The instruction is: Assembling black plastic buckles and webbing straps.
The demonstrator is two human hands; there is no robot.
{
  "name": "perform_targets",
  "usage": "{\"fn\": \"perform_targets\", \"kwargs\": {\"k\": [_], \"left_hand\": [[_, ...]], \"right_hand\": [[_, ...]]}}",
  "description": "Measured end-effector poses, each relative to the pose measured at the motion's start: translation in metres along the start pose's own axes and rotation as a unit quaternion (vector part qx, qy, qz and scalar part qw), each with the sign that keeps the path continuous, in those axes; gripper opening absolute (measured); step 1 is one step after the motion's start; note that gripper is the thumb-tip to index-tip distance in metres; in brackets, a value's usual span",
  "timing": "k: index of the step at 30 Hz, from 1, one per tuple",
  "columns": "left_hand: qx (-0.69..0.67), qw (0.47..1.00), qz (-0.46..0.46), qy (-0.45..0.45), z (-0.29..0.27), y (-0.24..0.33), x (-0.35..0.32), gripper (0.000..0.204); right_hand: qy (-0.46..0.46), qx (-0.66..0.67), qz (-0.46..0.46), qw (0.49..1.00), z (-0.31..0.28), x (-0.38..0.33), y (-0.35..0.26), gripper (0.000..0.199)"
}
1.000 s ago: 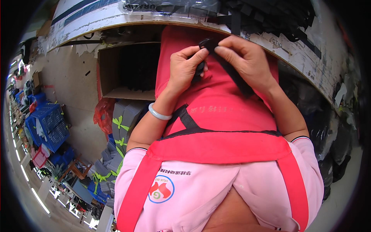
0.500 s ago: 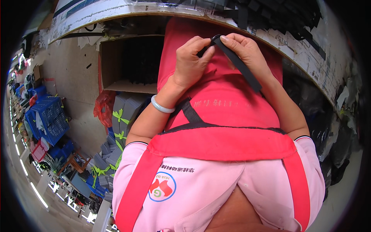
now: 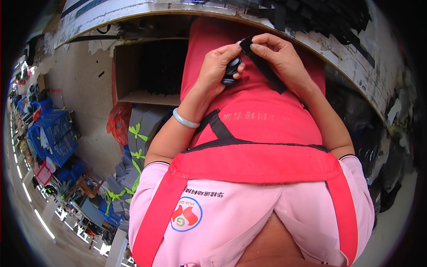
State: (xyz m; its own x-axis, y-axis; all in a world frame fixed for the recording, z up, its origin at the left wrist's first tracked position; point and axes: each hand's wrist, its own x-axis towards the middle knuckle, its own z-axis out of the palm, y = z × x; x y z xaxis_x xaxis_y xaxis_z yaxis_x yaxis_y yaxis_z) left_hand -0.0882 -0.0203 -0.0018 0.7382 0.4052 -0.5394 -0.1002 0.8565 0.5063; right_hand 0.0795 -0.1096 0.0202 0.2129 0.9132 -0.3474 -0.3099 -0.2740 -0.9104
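Observation:
Above my red apron (image 3: pixel 262 124), my two hands meet over one black webbing strap (image 3: pixel 268 74). Shiny black plastic parts (image 3: pixel 232 70), which look like a buckle, lie in the curled fingers of my left hand (image 3: pixel 215 66). The thumb and forefinger of that hand also reach the strap's upper end. Just beside it, my right hand (image 3: pixel 284 61) pinches the strap between thumb and fingers. From there the strap's loose length slants down to the right, under my right palm. How strap and plastic join is hidden by my fingers.
A worn table edge (image 3: pixel 222 10) runs across the top, with a heap of black straps (image 3: pixel 327 18) on it at right. An open cardboard box (image 3: pixel 147 97) with dark contents stands left of my lap. Below it are a red plastic bag (image 3: pixel 119 123) and grey bundles (image 3: pixel 149 122) with green ties.
My left hand has turned, bringing the black plastic parts into view in its fingers. The strap has shifted slightly left and up, and my right fingers have re-gripped near its upper end.

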Motion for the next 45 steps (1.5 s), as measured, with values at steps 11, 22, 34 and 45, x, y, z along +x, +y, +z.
{"fn": "perform_targets", "kwargs": {"k": [11,22,34,45], "left_hand": [[0.16,0.967,0.184,0.078,0.016,-0.002,-0.003,0.022],[0.285,0.889,0.354,0.065,0.013,-0.009,0.0,0.014],[0.388,0.838,0.381,-0.037,0.007,-0.004,-0.016,0.016],[0.367,0.862,0.344,-0.059,0.007,-0.005,-0.026,0.013]], "right_hand": [[-0.004,-0.127,0.04,0.991,0.003,-0.017,-0.033,0.018],[0.031,-0.011,0.066,0.997,0.005,-0.008,-0.008,0.02],[-0.02,-0.074,0.013,0.997,-0.007,-0.006,-0.007,0.019],[0.027,-0.065,-0.039,0.997,-0.006,-0.001,0.002,0.013]]}}
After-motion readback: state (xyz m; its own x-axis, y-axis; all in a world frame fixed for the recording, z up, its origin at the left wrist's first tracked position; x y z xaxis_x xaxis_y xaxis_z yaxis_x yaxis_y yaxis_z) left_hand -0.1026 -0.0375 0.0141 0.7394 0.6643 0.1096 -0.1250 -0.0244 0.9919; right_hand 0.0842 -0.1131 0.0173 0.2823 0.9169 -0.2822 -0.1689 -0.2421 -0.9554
